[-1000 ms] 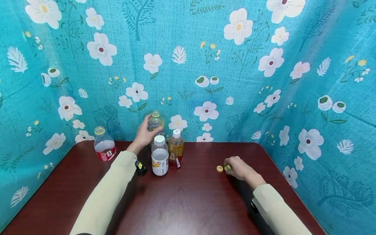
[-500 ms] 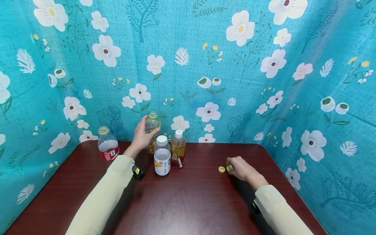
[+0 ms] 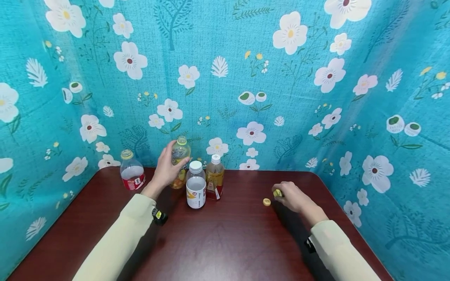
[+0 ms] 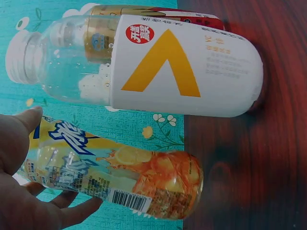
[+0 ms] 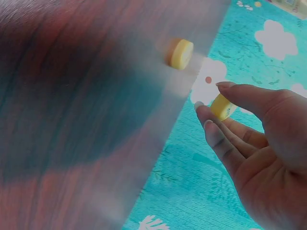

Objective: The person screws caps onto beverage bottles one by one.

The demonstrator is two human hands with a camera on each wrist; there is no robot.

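My left hand [image 3: 166, 168] grips a clear plastic drink bottle [image 4: 134, 175] with a yellow label and a lemon and ice picture. Its top looks uncapped in the head view; whether its base touches the table I cannot tell. Just right of it stands a white-labelled bottle [image 3: 195, 190] with a white cap, and beside that an amber drink bottle [image 3: 215, 177], also white-capped. At the right, my right hand [image 3: 291, 196] pinches a yellow bottle cap [image 5: 222, 106] between thumb and fingers, above the table. A second yellow cap [image 5: 182, 54] lies on the table nearby.
A red-labelled bottle [image 3: 133, 175] with a yellow neck stands at the back left of the dark wooden table [image 3: 225, 242]. Blue flowered cloth [image 3: 225, 78] hangs right behind the table's back edge and along both sides.
My left hand has brought the gripped bottle leftward and lower, out from behind the white-labelled bottle. My right hand has raised its yellow cap, away from the one lying on the table.
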